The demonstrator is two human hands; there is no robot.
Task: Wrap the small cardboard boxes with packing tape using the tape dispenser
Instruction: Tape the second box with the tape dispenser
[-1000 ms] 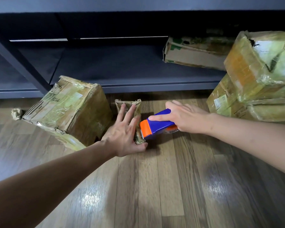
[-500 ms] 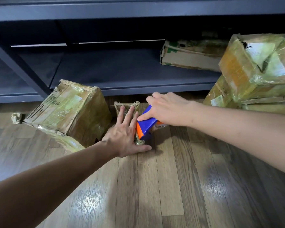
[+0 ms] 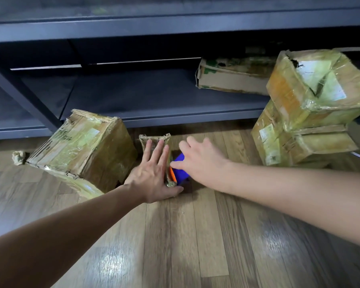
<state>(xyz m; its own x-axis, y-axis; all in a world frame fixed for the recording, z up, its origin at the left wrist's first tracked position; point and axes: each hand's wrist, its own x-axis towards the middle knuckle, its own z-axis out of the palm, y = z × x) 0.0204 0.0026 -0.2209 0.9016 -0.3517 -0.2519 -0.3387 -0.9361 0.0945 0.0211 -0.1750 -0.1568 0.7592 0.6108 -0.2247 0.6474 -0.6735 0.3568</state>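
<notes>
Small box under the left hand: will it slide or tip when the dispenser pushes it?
Probably slides: the small box looks narrow and light, on glossy floor. Its taped skin looks slick, rim crumpled, so likely soft. The left hand pressing flat should steady it.

On the floor (image 3: 195, 235), just before the front edge of the shelf (image 3: 154, 100), stands the small box (image 3: 154, 140). The large box (image 3: 83, 150) is just beside it on the left, and a wad (image 3: 18, 157) lies farther left. The tape dispenser (image 3: 180, 169) lies against the small box's right side. Well to the right, the upper box (image 3: 320, 90) sits on the lower box (image 3: 299, 146). Behind them, a flat box (image 3: 233, 80) lies on the shelf.
</notes>
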